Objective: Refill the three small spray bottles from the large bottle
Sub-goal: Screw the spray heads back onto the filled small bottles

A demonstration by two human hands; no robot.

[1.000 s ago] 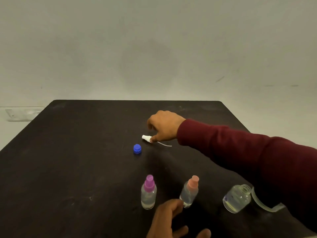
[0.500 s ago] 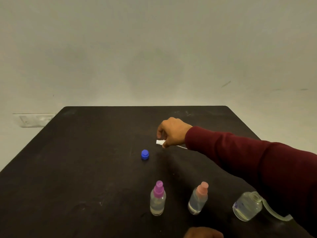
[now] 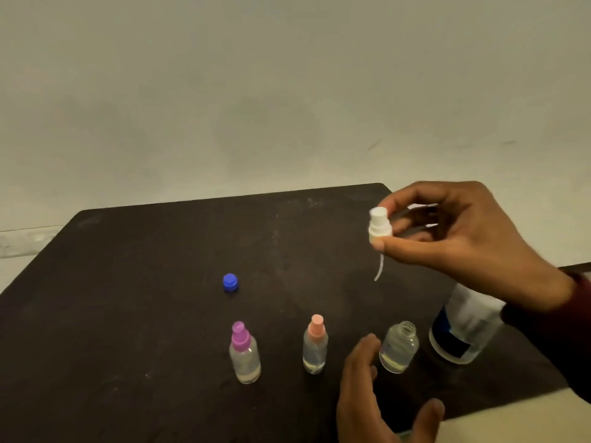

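Pinched between thumb and fingertips of the right hand (image 3: 463,238), a white spray head (image 3: 379,226) hangs upright in the air above the dark table (image 3: 128,314), its thin dip tube (image 3: 379,268) trailing down and slightly toward seven o'clock. That hand's other fingers curl loosely behind the head, and a dark red sleeve (image 3: 553,334) covers the wrist at four o'clock from it.

Down at six o'clock from the spray head stands an uncapped small bottle (image 3: 398,346), its threaded neck open and some clear liquid in the bottom. Just at nine o'clock of this bottle, the left hand (image 3: 371,398) reaches up from the near edge with relaxed, spread fingers; its fingertips are close beside the bottle, and whether they touch it cannot be told. It holds nothing.

Further toward nine o'clock stand two more small bottles, capped: one with a pink spray head (image 3: 315,345), then one with a purple spray head (image 3: 244,353), apart from each other. At three o'clock of the uncapped bottle stands the large bottle (image 3: 460,330), white and blue labelled, its top hidden behind the right forearm.

A blue cap (image 3: 230,282) lies alone on the table at twelve o'clock from the purple-topped bottle, well apart.
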